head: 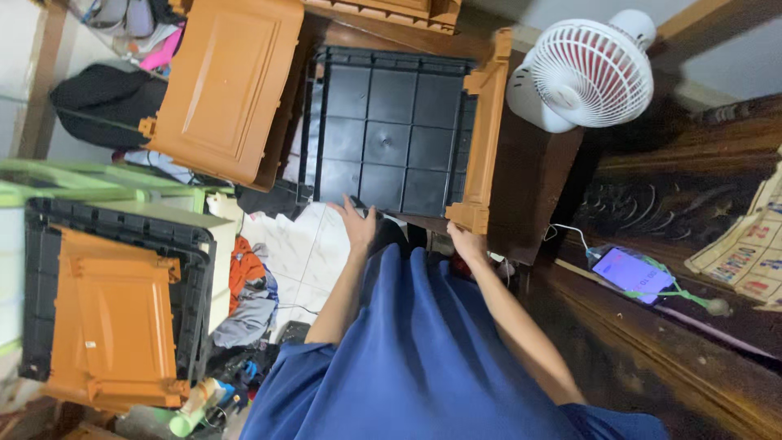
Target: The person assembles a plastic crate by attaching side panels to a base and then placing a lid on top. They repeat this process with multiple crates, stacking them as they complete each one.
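Observation:
A black ribbed plastic panel (389, 130) with an orange plastic frame piece (485, 130) along its right side stands in front of me. My left hand (357, 223) grips the panel's lower edge. At the bottom end of the orange frame piece, my right hand (466, 242) holds on. An orange panelled door piece (224, 85) leans to the left of the black panel. My blue garment (423, 350) fills the lower middle.
A white fan (590, 73) stands at upper right. A lit phone (634, 274) with a cable lies on dark carved wooden furniture (676, 204). At left is another black and orange unit (110, 314), with clothes (248, 301) on the tiled floor.

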